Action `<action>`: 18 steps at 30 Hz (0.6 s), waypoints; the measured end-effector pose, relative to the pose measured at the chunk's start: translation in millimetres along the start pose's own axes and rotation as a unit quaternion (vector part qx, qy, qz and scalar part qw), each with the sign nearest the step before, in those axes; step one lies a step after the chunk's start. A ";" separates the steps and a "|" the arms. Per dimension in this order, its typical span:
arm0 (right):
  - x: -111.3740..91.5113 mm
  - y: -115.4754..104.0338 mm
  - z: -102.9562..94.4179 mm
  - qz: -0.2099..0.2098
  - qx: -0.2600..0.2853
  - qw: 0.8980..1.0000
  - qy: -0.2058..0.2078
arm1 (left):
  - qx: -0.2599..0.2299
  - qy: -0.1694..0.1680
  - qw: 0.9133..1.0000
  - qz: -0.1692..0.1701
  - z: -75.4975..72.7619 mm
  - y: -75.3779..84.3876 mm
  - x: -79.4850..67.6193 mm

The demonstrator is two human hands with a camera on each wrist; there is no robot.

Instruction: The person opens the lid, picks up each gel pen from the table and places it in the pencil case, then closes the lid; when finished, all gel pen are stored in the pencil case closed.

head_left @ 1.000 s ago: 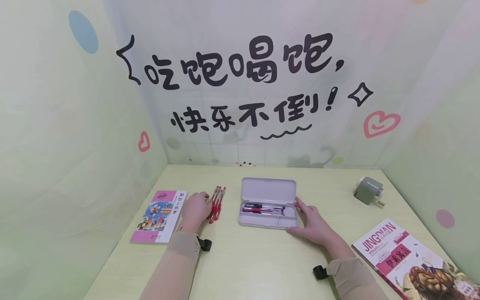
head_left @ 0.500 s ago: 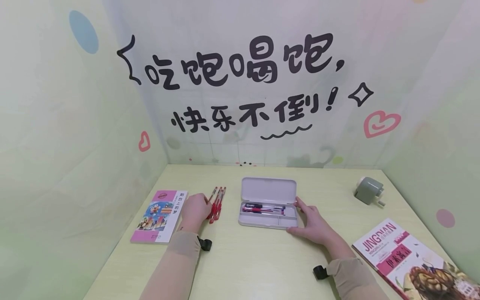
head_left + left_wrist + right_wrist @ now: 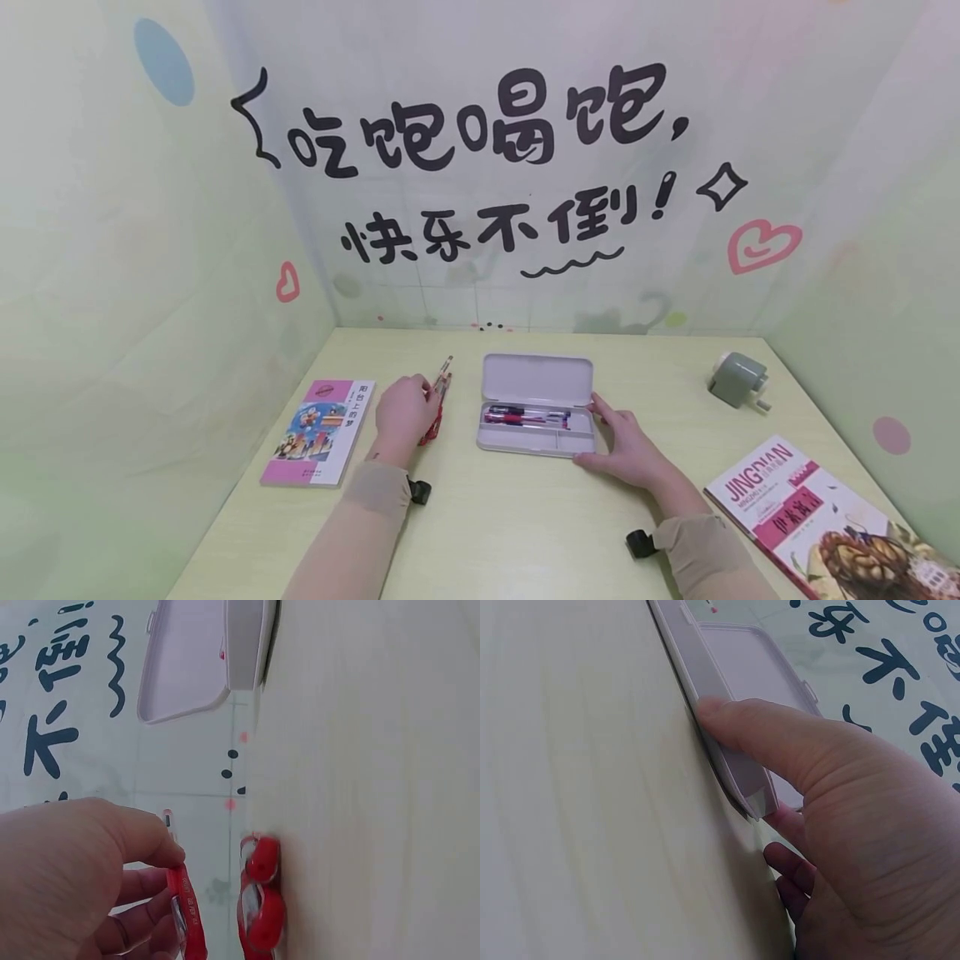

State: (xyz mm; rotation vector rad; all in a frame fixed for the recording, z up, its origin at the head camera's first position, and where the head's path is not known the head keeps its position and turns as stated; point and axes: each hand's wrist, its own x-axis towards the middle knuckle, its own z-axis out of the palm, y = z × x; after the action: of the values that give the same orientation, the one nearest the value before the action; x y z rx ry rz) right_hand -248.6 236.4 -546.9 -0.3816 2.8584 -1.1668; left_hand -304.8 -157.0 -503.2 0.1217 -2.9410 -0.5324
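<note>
Left hand [image 3: 405, 412] pinching one red pen [image 3: 193, 919], raised off the desk [image 3: 487, 533]. Other red pens [image 3: 266, 919] lie just below it, left of the pencil case [image 3: 513, 438]. Right hand [image 3: 630, 450] gripping the case's right end, thumb on front edge. Case open on desk, pens [image 3: 525, 417] in rear compartment. Book [image 3: 311, 433] left of left hand.

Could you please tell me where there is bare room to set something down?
The largest bare patch of table lies before the pencil case, between the left sleeve and right sleeve. Another lies beyond the right hand, between case and green sharpener. It is crowded around the left hand, smaller book and red pens.
</note>
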 end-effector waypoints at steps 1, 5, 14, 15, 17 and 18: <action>-0.2 0.4 -0.2 0.002 0.002 1.000 0.001 | -0.001 0.004 1.000 0.005 0.9 4.2 -1.1; -0.6 1.0 -0.5 0.001 0.001 1.000 0.003 | -0.012 0.021 0.999 0.038 6.8 20.7 -6.5; 0.7 0.3 -0.5 -0.003 -0.001 1.000 -0.001 | 0.009 0.036 0.989 0.142 14.4 57.8 -22.1; 0.7 0.2 -0.5 -0.002 -0.002 1.000 -0.001 | 0.021 0.034 0.988 0.152 15.8 61.8 -23.3; 0.8 0.3 -0.7 -0.001 -0.003 1.000 -0.001 | 0.039 0.031 0.984 0.174 18.8 69.5 -25.7; 0.7 0.1 -0.8 -0.001 -0.003 1.000 -0.001 | 0.045 0.029 0.982 0.183 20.2 73.1 -26.8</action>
State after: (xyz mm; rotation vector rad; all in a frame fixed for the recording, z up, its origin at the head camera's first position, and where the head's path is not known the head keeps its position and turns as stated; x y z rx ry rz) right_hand -249.4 236.9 -546.4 -0.3865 2.8611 -1.1592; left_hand -285.5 -79.0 -499.6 -0.3803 -2.8305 -0.3357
